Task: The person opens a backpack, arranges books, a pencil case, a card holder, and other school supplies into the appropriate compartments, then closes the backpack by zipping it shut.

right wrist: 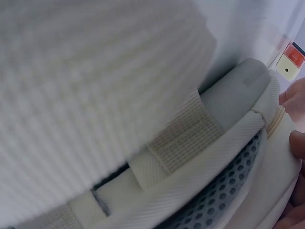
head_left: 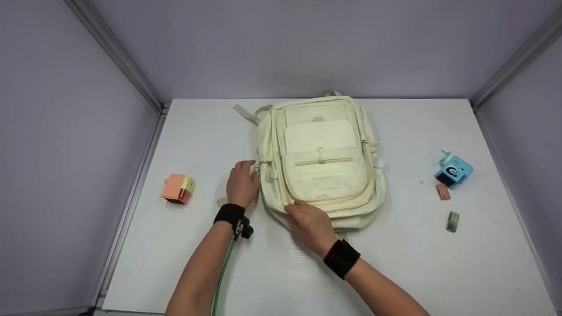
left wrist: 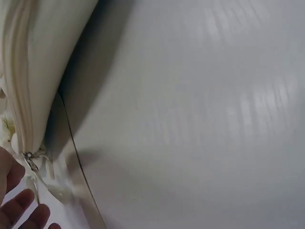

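A cream backpack (head_left: 325, 175) lies on the white table, front pockets facing up. At its left side a zipper pull (left wrist: 31, 163) with a pale cord hangs from the end of the zipper. My left hand (head_left: 243, 184) is right beside that pull, thumb and fingers apart around its cord in the left wrist view. At the bag's lower left corner my right hand (head_left: 311, 226) grips the edge, thumb on top and fingers beneath. The right wrist view shows webbing (right wrist: 186, 138) and grey mesh (right wrist: 214, 202) on the bag close by.
To the left stands an orange and yellow pencil sharpener (head_left: 178, 188). At the right are a blue sharpener with a crank (head_left: 454, 170), a small reddish block (head_left: 443, 192) and a green block (head_left: 452, 221). Grey panels enclose the table's back and sides.
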